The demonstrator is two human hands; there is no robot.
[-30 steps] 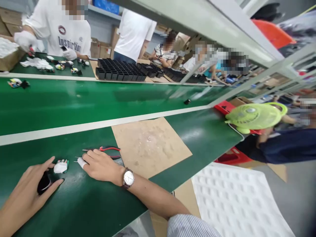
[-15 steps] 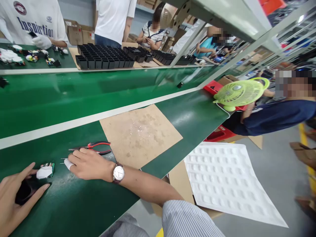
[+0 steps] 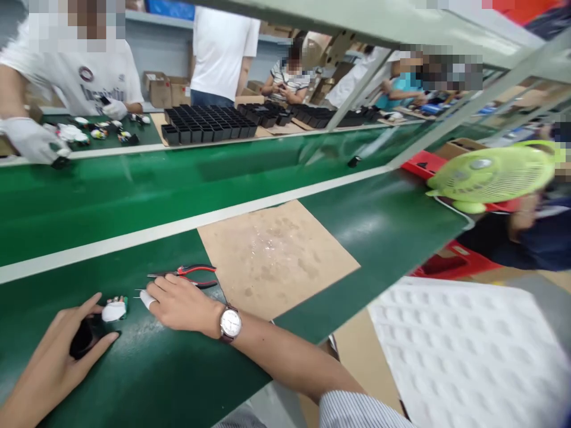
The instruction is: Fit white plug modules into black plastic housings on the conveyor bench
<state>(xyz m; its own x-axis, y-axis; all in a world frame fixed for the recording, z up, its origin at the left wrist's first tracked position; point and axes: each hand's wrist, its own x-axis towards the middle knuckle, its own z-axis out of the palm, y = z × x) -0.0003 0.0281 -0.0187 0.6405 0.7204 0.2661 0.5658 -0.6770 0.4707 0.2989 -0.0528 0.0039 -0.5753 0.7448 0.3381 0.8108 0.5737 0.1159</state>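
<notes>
My left hand point(image 3: 66, 351) is closed around a small black plastic case point(image 3: 81, 340) at the lower left, thumb on the near side and fingers on the far side. Just right of the case's open end lies a small green circuit board point(image 3: 125, 308) with a white pad point(image 3: 114, 311) on it. Whether board and case touch, I cannot tell. My right hand point(image 3: 181, 303), a white cot on one finger, grips what look like tweezers point(image 3: 139, 290); only two thin metal tips show, pointing at the board. Red-and-black pliers point(image 3: 196, 269) lie just beyond this hand.
Brown cardboard point(image 3: 285, 255) lies on the green bench. Beyond a white rail runs a green belt point(image 3: 147, 196). Rows of black cases point(image 3: 209, 125) stand opposite. A green fan point(image 3: 491, 178) and a white moulded sheet point(image 3: 464, 345) are at right. A co-worker's gloved hand point(image 3: 33, 141) reaches over the belt.
The view has swung left, so everything sits farther right in the picture. My hands keep nearly the same pose around the case and board. A co-worker's gloved hand has appeared at a black piece.
</notes>
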